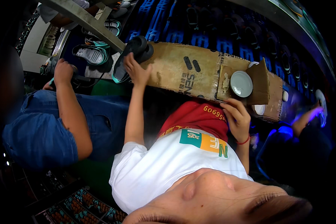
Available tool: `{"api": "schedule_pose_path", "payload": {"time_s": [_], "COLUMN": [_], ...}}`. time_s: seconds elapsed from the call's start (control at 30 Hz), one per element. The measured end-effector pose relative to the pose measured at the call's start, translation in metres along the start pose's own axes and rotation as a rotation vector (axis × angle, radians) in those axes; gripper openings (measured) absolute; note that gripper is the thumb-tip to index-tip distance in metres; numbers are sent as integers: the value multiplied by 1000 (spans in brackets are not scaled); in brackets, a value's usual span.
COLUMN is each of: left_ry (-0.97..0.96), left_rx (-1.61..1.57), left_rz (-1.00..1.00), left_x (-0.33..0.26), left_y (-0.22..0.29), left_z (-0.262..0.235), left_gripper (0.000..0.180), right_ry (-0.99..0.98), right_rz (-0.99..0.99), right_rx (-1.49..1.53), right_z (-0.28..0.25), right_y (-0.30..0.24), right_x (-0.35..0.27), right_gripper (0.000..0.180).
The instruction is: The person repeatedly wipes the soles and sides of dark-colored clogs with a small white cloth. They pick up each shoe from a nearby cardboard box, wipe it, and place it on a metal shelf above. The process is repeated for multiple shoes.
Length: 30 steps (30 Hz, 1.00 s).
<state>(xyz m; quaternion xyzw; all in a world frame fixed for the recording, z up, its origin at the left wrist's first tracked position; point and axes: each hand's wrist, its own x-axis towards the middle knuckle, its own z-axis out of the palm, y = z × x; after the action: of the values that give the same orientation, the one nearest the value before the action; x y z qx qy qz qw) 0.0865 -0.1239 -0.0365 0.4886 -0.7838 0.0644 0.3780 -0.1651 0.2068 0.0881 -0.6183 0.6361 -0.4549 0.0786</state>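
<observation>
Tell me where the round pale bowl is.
In the head view, the bowl is right of centre, beside the raised cardboard flap, just beyond the right hand.

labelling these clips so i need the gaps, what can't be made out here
Head view:
Whether the left hand grips the dark teal-edged shoe: its fingers cover the contact.
Anything under the right hand: hidden by that hand.
Upper-right shoes: details lost in darkness.
Right-side co-worker: body swallowed by shadow.
Top-left person: cut off by the top edge.

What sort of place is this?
Likely a shoe factory line: rows of shoes under blue light, a dark shoe at the left hand, a co-worker alongside.
</observation>
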Motion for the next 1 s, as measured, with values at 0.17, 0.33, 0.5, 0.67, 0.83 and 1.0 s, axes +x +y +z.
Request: {"api": "schedule_pose_path", "payload": {"time_s": [0.17,0.33,0.5,0.67,0.83,1.0], "left_ry": [-146,-333,-463,-438,-581,-557], "left_rx": [-23,-226,33,34,105,35], "left_rz": [-26,-154,-21,-233,-305,-327], "left_x": [22,33,57,55,70,62], "left_y": [-75,-126,-65,-2,60,122], "left_z": [27,63,35,41,50,72], "left_gripper": [114,125,113,96,92,103], "right_ry": [-50,-82,-76,-81,-77,-119], "right_rz": [35,-37,15,6,7,20], "right_rx": [111,66,52,61,82,91], "right_z": [22,24,24,29,31,35], "right_y": [3,4,12,16,17,22], "right_x": [-9,-5,-14,-16,-12,-12], "right_gripper": [24,24,23,22,20,21]}}
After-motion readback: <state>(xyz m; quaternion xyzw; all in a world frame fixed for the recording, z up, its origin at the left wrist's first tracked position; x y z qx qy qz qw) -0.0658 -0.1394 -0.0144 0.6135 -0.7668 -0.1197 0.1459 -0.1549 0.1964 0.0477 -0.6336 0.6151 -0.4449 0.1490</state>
